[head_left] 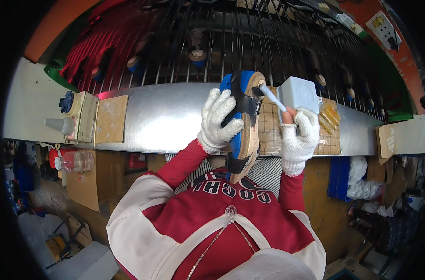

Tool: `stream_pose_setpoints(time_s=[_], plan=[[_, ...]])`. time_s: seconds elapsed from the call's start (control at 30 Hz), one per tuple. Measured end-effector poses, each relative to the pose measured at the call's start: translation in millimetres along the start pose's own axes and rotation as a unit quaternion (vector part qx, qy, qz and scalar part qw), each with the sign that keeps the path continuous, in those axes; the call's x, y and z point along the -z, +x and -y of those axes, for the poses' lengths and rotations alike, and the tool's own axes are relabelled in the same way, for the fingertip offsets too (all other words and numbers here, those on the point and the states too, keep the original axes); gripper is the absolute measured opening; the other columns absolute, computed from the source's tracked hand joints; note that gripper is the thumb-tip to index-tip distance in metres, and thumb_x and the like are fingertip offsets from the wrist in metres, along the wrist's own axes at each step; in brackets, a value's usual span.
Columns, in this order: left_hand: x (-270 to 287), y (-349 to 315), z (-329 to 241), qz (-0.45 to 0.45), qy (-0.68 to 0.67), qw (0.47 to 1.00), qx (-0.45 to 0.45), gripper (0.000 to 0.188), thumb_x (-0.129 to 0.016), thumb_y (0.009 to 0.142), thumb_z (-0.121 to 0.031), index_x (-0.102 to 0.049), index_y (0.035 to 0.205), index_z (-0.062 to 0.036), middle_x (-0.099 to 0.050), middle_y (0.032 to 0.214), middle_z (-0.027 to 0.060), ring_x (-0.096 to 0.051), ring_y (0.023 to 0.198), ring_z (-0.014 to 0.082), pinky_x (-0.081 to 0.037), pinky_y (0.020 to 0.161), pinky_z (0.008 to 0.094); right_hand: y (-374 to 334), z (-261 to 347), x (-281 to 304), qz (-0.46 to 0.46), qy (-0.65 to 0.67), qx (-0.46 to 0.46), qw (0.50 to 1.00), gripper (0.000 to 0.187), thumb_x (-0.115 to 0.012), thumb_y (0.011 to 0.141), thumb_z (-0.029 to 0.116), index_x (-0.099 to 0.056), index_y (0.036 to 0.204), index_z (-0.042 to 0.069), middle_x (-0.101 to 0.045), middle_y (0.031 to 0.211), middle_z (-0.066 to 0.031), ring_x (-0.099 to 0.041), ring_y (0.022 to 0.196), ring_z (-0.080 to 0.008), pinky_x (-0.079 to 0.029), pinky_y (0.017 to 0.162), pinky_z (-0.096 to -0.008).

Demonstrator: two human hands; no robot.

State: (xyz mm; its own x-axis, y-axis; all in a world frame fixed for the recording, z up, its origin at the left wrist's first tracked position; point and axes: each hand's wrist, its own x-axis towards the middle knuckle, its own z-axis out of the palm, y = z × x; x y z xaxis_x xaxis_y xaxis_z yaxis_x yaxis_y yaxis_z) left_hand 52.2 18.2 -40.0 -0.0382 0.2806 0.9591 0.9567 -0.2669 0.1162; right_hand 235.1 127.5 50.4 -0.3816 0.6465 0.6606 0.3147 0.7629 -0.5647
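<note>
My left hand (217, 120), in a white knit glove, grips a shoe on a blue last (249, 135) by its side, over the black straps. The shoe is tilted upright, its tan sole turned toward the right. My right hand (301, 135), in a white glove with bare fingertips showing, pinches a pale brush-like tool (272, 97) by its handle. The tool's tip meets the dark spot near the shoe's upper end; its exact head is hard to make out. Just beyond my right hand stands a grey plastic container (297, 93).
A metal-edged bench (161, 116) carries a gridded brown board (268, 122), yellowish blocks (330, 117) and a brown board (111, 119). Behind runs a rod rack (175, 56) holding several shoes. At left lie a grey cone (60, 125) and a clear bottle (77, 161); a blue crate (338, 177) is lower right.
</note>
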Motion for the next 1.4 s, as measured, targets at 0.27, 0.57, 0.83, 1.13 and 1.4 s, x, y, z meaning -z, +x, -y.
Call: stream_pose_setpoints(time_s=[0.27, 0.57, 0.83, 1.13, 1.4], plan=[[0, 8, 9, -0.018, 0.018, 0.999, -0.023, 0.059, -0.075, 0.081, -0.019, -0.051, 0.134, -0.0305, -0.047, 0.142, 0.0166, -0.053, 0.13, 0.0395, -0.037, 0.11, 0.0623, 24, -4, 9, 0.043, -0.005, 0.088, 0.995, 0.019, -0.085, 0.074, 0.012, -0.078, 0.091, 0.009, -0.067, 0.09, -0.0042, -0.058, 0.082, -0.0218, -0.043, 0.074, -0.0339], [0, 20, 15, -0.019, 0.018, 0.999, -0.028, 0.057, -0.074, 0.082, -0.019, -0.052, 0.132, -0.0317, -0.049, 0.142, 0.0152, -0.053, 0.13, 0.0378, -0.036, 0.113, 0.06, 35, -5, 23, 0.097, -0.006, 0.114, 0.989, 0.016, -0.083, 0.075, 0.015, -0.077, 0.088, 0.009, -0.066, 0.087, -0.0043, -0.058, 0.081, -0.0219, -0.042, 0.073, -0.034], [-2, 35, 17, -0.038, 0.013, 0.998, -0.041, 0.054, -0.075, 0.082, -0.017, -0.055, 0.13, -0.0307, -0.052, 0.139, 0.017, -0.055, 0.128, 0.0386, -0.036, 0.111, 0.0597, 48, -10, 32, 0.163, 0.104, 0.096, 0.976, 0.015, -0.08, 0.078, 0.012, -0.075, 0.089, 0.004, -0.065, 0.089, -0.0077, -0.061, 0.082, -0.0222, -0.046, 0.075, -0.0322], [-6, 50, 18, -0.082, 0.04, 0.995, -0.042, 0.072, -0.077, 0.08, -0.022, -0.045, 0.145, -0.0264, -0.048, 0.142, 0.0183, -0.055, 0.127, 0.0395, -0.038, 0.106, 0.0607, -4, -10, 8, 0.142, 0.301, -0.136, 0.933, 0.012, -0.073, 0.089, 0.006, -0.072, 0.096, -0.004, -0.06, 0.096, -0.0054, -0.057, 0.077, -0.009, -0.046, 0.061, -0.0224], [3, 48, 23, -0.049, 0.058, 0.996, -0.053, 0.053, -0.079, 0.073, -0.014, -0.056, 0.12, -0.0239, -0.053, 0.131, 0.017, -0.059, 0.119, 0.0398, -0.044, 0.093, 0.0614, -27, 5, 19, 0.156, 0.302, -0.185, 0.922, 0.017, -0.074, 0.089, 0.01, -0.072, 0.097, -0.005, -0.059, 0.099, -0.0056, -0.055, 0.08, -0.0103, -0.045, 0.064, -0.023]])
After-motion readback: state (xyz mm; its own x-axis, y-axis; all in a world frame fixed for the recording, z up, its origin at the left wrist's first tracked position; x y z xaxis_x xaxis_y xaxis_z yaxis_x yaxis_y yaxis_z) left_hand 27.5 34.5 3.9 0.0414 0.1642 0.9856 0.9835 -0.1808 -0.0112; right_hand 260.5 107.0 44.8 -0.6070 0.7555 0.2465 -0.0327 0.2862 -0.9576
